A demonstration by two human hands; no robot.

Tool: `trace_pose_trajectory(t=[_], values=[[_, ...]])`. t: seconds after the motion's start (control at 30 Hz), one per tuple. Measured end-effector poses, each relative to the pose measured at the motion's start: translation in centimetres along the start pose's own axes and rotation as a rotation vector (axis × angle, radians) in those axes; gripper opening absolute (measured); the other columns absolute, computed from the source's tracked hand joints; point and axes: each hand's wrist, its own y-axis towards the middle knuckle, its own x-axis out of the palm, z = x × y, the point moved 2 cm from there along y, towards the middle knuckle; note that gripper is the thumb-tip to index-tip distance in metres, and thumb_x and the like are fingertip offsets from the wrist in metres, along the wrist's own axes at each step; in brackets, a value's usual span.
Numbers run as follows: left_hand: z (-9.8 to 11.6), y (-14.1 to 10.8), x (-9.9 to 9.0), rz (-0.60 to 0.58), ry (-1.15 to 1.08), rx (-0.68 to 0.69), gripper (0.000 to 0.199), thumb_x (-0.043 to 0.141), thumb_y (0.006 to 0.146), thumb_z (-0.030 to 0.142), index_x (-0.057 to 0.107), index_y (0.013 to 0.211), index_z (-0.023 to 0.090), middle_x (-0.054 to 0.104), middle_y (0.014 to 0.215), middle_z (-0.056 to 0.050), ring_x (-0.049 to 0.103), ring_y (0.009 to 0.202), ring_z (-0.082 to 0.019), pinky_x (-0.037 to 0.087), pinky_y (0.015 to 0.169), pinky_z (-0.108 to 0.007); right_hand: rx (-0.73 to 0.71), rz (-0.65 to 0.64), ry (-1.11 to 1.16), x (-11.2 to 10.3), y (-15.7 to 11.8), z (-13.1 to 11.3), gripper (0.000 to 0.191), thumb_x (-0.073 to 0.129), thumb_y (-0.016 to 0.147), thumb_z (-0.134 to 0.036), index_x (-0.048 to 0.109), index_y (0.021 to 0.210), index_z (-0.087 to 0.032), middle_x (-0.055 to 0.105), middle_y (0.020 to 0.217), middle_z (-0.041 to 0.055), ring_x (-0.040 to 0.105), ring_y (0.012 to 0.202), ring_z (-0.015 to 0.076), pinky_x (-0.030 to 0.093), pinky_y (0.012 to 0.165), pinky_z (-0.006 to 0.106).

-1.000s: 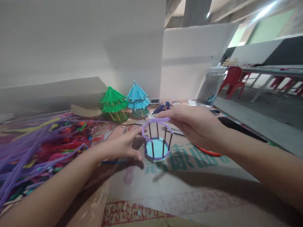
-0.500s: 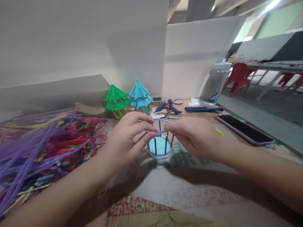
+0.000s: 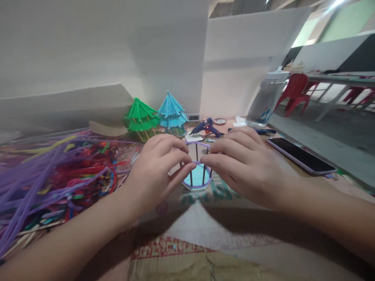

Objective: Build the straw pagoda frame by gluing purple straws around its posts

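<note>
Between my hands stands a small frame: a pale blue, many-sided base (image 3: 198,174) edged in purple, with several thin dark posts (image 3: 204,176) rising from it. A purple pipe cleaner ring (image 3: 197,162) lies across the post tops. On the ring's left side, my left hand (image 3: 159,169) is closed, thumb and fingers pinching the rim. My right hand (image 3: 247,166) pinches the ring's front right part between thumb and fingertips. Its fingers hide some of the right-hand posts.
A heap of pipe cleaners (image 3: 43,175) spreads at left. Behind are green (image 3: 141,117) and light blue (image 3: 172,111) tiered-roof models, a glue gun (image 3: 207,127) with a red light, and a tape roll (image 3: 219,121). A phone (image 3: 301,155) and clear bottle (image 3: 267,101) stand right.
My right hand's fingers have risen and spread over the ring's right side, covering part of the dark blue tool behind. My left hand keeps its pinch. The view has shifted slightly.
</note>
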Motion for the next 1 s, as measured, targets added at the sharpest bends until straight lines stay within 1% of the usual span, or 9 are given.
trace_pose_trajectory(t=[0.07,0.13,0.27,0.33,0.43,0.5,0.67,0.83,1.0], values=[[-0.2,0.0,0.0,-0.014,0.002,-0.008,0.01,0.064,0.096,0.027,0.066,0.091,0.019,0.068,0.102,-0.005,0.061,0.101,-0.019,0.048,0.094,-0.038,0.014,-0.004,0.006,0.5,-0.1,0.3,0.011,0.057,0.098,-0.019,0.068,0.098,-0.019,0.072,0.09,0.006,0.056,0.088,0.0229,0.042,0.086,0.04],[-0.4,0.0,0.0,-0.053,-0.003,-0.019,0.011,0.061,0.098,0.028,0.068,0.094,0.02,0.069,0.104,-0.005,0.061,0.102,-0.02,0.047,0.095,-0.039,0.018,0.004,0.022,1.2,-0.3,0.7,0.011,0.056,0.099,-0.02,0.067,0.098,-0.02,0.071,0.088,0.0051,0.055,0.088,0.0227,0.042,0.088,0.04],[-1.2,0.0,0.1,-0.143,-0.014,-0.055,0.018,0.053,0.101,0.025,0.07,0.107,0.02,0.07,0.115,-0.008,0.061,0.11,-0.023,0.046,0.099,-0.043,0.028,0.009,0.044,2.2,-0.5,1.1,0.011,0.053,0.1,-0.018,0.064,0.097,-0.02,0.072,0.097,0.0066,0.057,0.097,0.0232,0.042,0.094,0.04],[-1.6,-0.1,0.2,-0.173,-0.02,-0.074,0.019,0.054,0.099,0.023,0.071,0.108,0.02,0.069,0.119,-0.009,0.061,0.114,-0.025,0.045,0.101,-0.045,0.028,-0.005,0.056,2.3,-0.6,1.1,0.014,0.05,0.1,-0.016,0.064,0.096,-0.02,0.072,0.096,0.0077,0.057,0.095,0.0235,0.043,0.089,0.039],[-2.0,-0.2,0.5,-0.21,-0.035,-0.089,0.019,0.056,0.097,0.019,0.073,0.105,0.021,0.068,0.122,-0.009,0.06,0.117,-0.026,0.045,0.103,-0.047,0.008,-0.033,0.096,2.4,-0.6,1.0,0.019,0.046,0.101,-0.014,0.065,0.095,-0.017,0.07,0.087,0.008,0.056,0.086,0.0227,0.045,0.081,0.037],[-2.1,-0.2,0.6,-0.217,-0.036,-0.09,0.018,0.057,0.095,0.018,0.073,0.102,0.021,0.068,0.123,-0.009,0.06,0.118,-0.026,0.044,0.104,-0.047,0.008,-0.036,0.132,2.6,-0.6,1.1,0.022,0.045,0.101,-0.013,0.066,0.096,-0.016,0.069,0.088,0.0086,0.057,0.085,0.022,0.046,0.08,0.036],[-2.0,-0.2,0.7,-0.22,-0.031,-0.103,0.017,0.057,0.097,0.025,0.074,0.097,0.022,0.068,0.121,-0.008,0.059,0.119,-0.027,0.043,0.105,-0.048,0.088,0.011,0.23,3.0,-0.5,1.0,0.021,0.046,0.1,-0.013,0.066,0.098,-0.017,0.067,0.093,0.0096,0.059,0.087,0.0208,0.049,0.076,0.033],[-2.0,-0.1,0.7,-0.214,-0.042,-0.1,0.017,0.057,0.096,0.025,0.074,0.096,0.021,0.068,0.119,-0.009,0.06,0.119,-0.027,0.043,0.105,-0.048,0.066,-0.008,0.247,3.4,-0.7,0.8,0.023,0.046,0.1,-0.012,0.068,0.1,-0.017,0.066,0.088,0.0074,0.057,0.082,0.0196,0.048,0.074,0.032],[-1.9,-0.1,0.5,-0.217,-0.035,-0.11,0.016,0.058,0.096,0.025,0.073,0.098,0.022,0.069,0.12,-0.008,0.06,0.119,-0.026,0.043,0.105,-0.047,0.066,-0.017,0.244,3.3,-0.6,1.0,0.024,0.046,0.1,-0.012,0.069,0.097,-0.016,0.066,0.087,0.0086,0.057,0.081,0.0199,0.046,0.072,0.032]])
